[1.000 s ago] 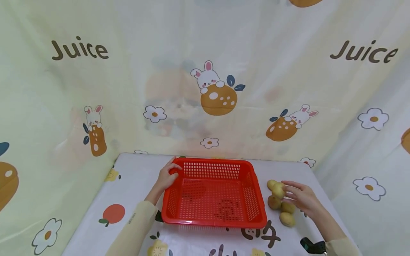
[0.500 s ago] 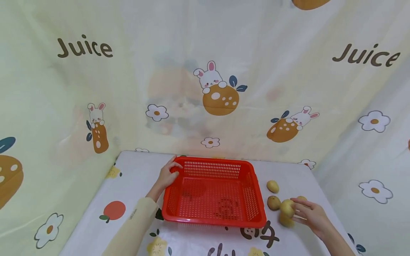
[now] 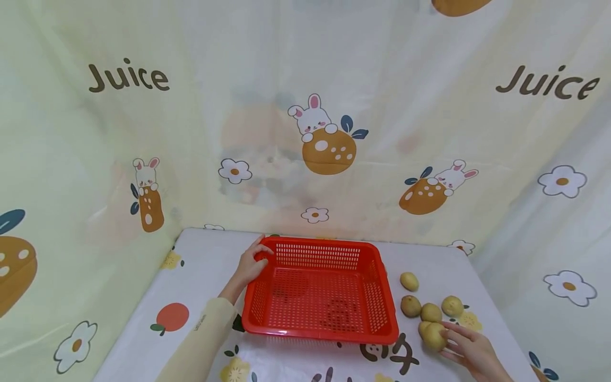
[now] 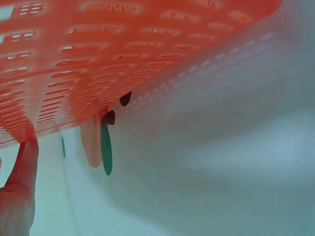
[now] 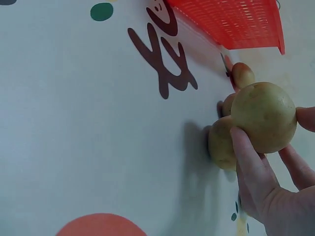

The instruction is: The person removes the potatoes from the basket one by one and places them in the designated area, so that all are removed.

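Observation:
My left hand (image 3: 250, 267) holds the back left corner of a red plastic basket (image 3: 319, 334), thumb over the rim. A finger (image 4: 24, 164) of it meets the basket's outer wall in the left wrist view. Off the basket's front right corner, my right hand (image 3: 471, 351) pinches a yellowish potato (image 5: 266, 115) between thumb and fingers. That potato partly covers another potato (image 3: 423, 327) in the head view. Behind them lie more loose potatoes: one at the back (image 3: 409, 281), a browner one (image 3: 410, 306), one beside it (image 3: 431, 312) and one farther right (image 3: 452, 306).
The table wears a white printed cloth (image 3: 281, 366) with fruit, flowers and dark lettering. A printed curtain (image 3: 210, 127) rises right behind the table's back edge and at both sides.
My right hand has moved toward the table's front with a potato in its fingers. The potato at the right has come into full view. My left hand stays on the basket.

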`<action>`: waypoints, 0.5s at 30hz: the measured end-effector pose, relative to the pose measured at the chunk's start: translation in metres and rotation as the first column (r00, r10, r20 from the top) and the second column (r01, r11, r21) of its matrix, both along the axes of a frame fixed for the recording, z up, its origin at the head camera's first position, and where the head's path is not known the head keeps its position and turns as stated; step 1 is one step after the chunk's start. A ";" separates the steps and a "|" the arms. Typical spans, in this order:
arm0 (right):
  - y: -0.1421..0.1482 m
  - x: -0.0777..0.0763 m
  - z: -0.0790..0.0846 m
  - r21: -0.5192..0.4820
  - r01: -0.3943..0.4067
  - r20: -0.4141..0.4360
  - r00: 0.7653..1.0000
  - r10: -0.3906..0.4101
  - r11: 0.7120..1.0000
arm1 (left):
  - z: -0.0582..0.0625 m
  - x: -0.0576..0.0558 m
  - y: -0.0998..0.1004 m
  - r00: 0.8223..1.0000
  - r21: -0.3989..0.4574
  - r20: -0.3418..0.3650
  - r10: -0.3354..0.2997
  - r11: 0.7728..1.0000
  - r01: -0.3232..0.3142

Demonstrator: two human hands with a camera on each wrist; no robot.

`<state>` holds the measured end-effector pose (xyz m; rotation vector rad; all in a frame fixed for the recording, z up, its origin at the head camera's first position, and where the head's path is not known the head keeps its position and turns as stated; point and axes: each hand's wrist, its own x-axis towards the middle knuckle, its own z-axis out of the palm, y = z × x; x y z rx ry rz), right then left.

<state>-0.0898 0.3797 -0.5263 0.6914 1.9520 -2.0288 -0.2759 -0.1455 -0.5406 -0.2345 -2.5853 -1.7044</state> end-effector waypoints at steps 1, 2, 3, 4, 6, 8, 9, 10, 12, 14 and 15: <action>0.000 0.001 -0.001 -0.004 0.006 0.004 1.000 -0.006 1.000 | 0.000 0.000 0.000 1.000 0.000 0.001 0.001 1.000 -0.001; 0.000 0.002 -0.002 -0.002 0.009 0.007 1.000 -0.009 1.000 | 0.001 0.000 0.000 1.000 0.001 -0.002 0.000 1.000 0.000; 0.001 0.003 -0.002 -0.003 0.014 0.010 1.000 -0.014 1.000 | 0.002 0.001 0.001 1.000 0.002 -0.003 0.000 1.000 0.000; 0.002 0.004 -0.002 -0.006 0.021 0.012 1.000 -0.021 1.000 | 0.003 0.001 0.001 1.000 0.002 -0.003 0.002 1.000 -0.002; 0.003 0.006 -0.003 -0.006 0.030 0.026 0.999 -0.029 1.000 | 0.004 0.001 0.002 1.000 0.000 -0.001 0.004 1.000 -0.004; 0.006 0.008 -0.004 -0.001 0.038 0.047 0.998 -0.038 0.999 | 0.004 0.001 0.002 1.000 -0.003 -0.005 0.003 1.000 -0.003; 0.008 0.010 -0.006 0.003 0.042 0.060 0.997 -0.042 0.999 | 0.003 0.001 0.002 1.000 -0.003 -0.003 0.004 1.000 -0.004; 0.009 0.011 -0.008 0.013 0.043 0.077 0.996 -0.043 0.999 | 0.003 0.001 0.002 1.000 -0.004 -0.005 0.004 1.000 -0.004; 0.013 0.013 -0.012 0.037 0.046 0.115 0.992 -0.050 0.998 | 0.003 0.001 0.002 1.000 -0.003 -0.005 0.003 1.000 -0.003; 0.015 0.014 -0.017 0.057 0.055 0.151 0.986 -0.063 0.997 | 0.003 0.002 0.002 1.000 0.001 -0.004 0.002 1.000 -0.002; 0.016 0.015 -0.019 0.059 0.055 0.166 0.984 -0.064 0.997 | 0.003 0.003 0.001 1.000 0.004 -0.002 0.002 1.000 -0.002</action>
